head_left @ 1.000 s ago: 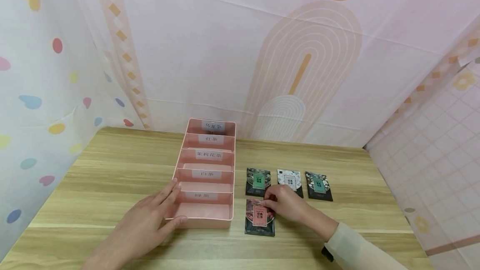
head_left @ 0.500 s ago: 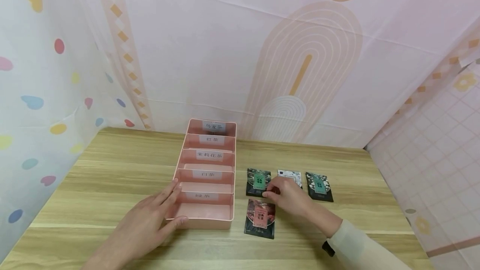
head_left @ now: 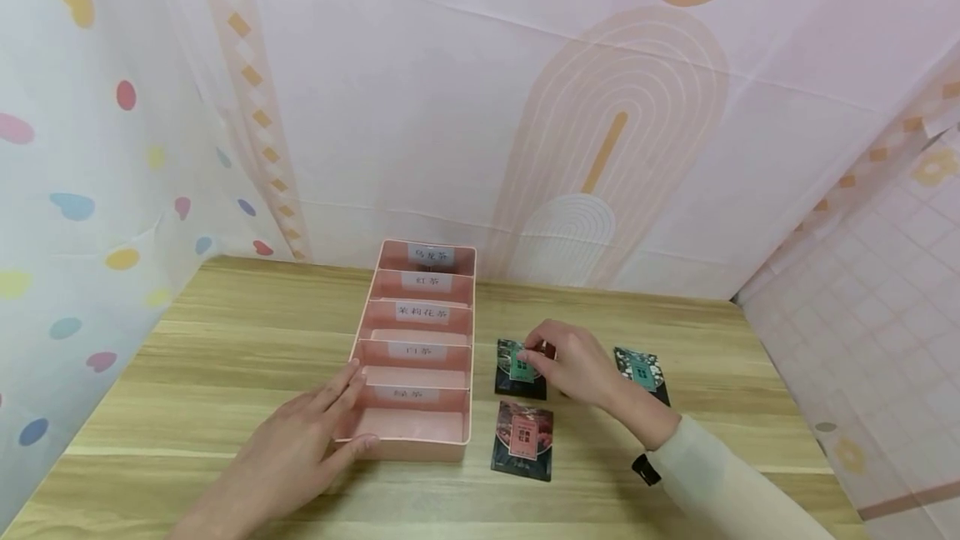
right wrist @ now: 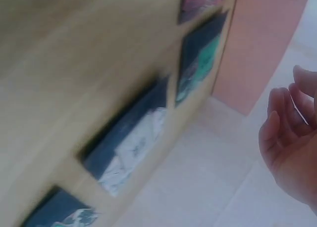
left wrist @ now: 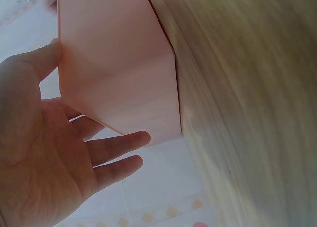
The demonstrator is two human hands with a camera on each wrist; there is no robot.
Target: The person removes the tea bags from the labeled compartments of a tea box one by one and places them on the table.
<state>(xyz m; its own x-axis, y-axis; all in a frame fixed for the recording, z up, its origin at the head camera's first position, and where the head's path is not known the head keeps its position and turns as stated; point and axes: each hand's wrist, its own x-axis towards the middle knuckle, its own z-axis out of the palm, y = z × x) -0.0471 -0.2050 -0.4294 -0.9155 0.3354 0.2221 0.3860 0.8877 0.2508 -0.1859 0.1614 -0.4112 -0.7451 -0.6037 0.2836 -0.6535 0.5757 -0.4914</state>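
Note:
A pink divided box (head_left: pixel 411 450) with labelled compartments stands on the table. My left hand (head_left: pixel 288 440) rests at its near left corner, thumb on the front rim and fingers along the left rim; in the left wrist view the ring and little fingers lie nearly straight beside the outer wall. My right hand (head_left: pixel 573 365) hovers with loosely curled fingers, its tips overlapping the green-labelled tea sachet (head_left: pixel 519 382). Nothing shows between them in the right wrist view. A red-labelled tea sachet (head_left: pixel 522 440) lies nearer. The white sachet (right wrist: pixel 138 138) is hidden behind my right hand in the head view.
A teal-labelled sachet (head_left: pixel 642 372) lies to the right, partly covered by my right wrist. The wooden table (head_left: pixel 247 332) meets a patterned cloth backdrop (head_left: pixel 420 132) behind the box. A black band (head_left: pixel 646 470) sits at the right sleeve.
My right hand has moved off the red-labelled sachet, away from me, to the green-labelled one, and now covers the white sachet in the head view. The left hand keeps its place.

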